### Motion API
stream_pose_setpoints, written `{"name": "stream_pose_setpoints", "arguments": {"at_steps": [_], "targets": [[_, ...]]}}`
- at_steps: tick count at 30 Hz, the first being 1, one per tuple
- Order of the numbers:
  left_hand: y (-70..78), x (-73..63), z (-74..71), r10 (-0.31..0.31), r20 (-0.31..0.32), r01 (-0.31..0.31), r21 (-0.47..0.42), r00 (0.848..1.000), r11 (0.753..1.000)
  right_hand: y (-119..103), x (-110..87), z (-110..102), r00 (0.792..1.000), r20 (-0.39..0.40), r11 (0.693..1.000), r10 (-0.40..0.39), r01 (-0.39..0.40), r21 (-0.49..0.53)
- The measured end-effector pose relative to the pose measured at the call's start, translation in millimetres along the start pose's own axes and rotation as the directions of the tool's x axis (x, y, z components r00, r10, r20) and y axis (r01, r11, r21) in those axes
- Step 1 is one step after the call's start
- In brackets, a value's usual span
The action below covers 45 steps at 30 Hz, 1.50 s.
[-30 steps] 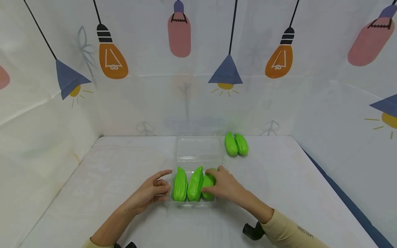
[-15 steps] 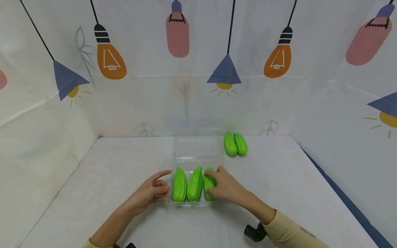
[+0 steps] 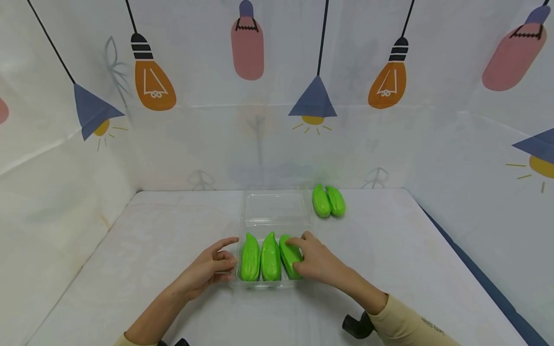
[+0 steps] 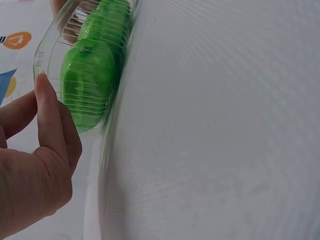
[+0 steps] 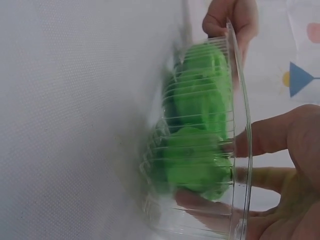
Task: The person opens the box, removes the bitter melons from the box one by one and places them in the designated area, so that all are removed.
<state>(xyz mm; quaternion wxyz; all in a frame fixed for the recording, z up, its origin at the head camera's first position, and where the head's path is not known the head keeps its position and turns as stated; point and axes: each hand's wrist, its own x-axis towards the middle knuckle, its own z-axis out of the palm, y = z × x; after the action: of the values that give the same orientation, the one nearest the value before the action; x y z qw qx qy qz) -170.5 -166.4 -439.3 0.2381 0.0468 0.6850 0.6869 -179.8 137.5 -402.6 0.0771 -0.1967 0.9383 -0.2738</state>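
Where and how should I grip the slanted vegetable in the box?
Probably across the near half of the slanted vegetable, from above right, where the right hand is: its far end leans close to the middle vegetable, but the slant leaves a gap between them toward the near end.

Head view overlooks the container (image 3: pixel 270 284) wrist views flank.

The right sleeve (image 3: pixel 404 319), at the lower right of the frame, was beige with small dark lettering (image 3: pixel 433 327). A stubby black fitting (image 3: pixel 358 327) showed by its cuff. The left sleeve (image 3: pixel 130 341), also beige, showed at the bottom edge, near another black piece (image 3: pixel 182 342).
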Motion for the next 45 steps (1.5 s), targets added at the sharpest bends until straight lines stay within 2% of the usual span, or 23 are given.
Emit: {"name": "stream_pose_setpoints", "arguments": {"at_steps": [19, 26, 36, 45], "targets": [[1.6, -0.7, -0.4, 0.006, 0.002, -0.006, 0.005, 1.0, 1.0, 0, -4.8, -10, 0.999, -0.037, 0.999, -0.039, 0.04, 0.03], [1.7, -0.8, -0.4, 0.005, 0.001, -0.005, 0.003, 1.0, 1.0, 5, -5.4, -15, 0.995, -0.057, 0.995, -0.083, 0.085, 0.05], [1.9, -1.2, 0.5, 0.004, -0.004, -0.004, 0.0, 1.0, 1.0, 11, -4.4, -23, 0.985, -0.114, 0.985, -0.13, 0.141, 0.097], [2.2, -2.1, 1.7, -0.001, -0.008, 0.001, 0.006, 1.0, 1.0, 22, 0.9, -28, 0.978, -0.176, 0.985, -0.114, 0.135, 0.111]]}}
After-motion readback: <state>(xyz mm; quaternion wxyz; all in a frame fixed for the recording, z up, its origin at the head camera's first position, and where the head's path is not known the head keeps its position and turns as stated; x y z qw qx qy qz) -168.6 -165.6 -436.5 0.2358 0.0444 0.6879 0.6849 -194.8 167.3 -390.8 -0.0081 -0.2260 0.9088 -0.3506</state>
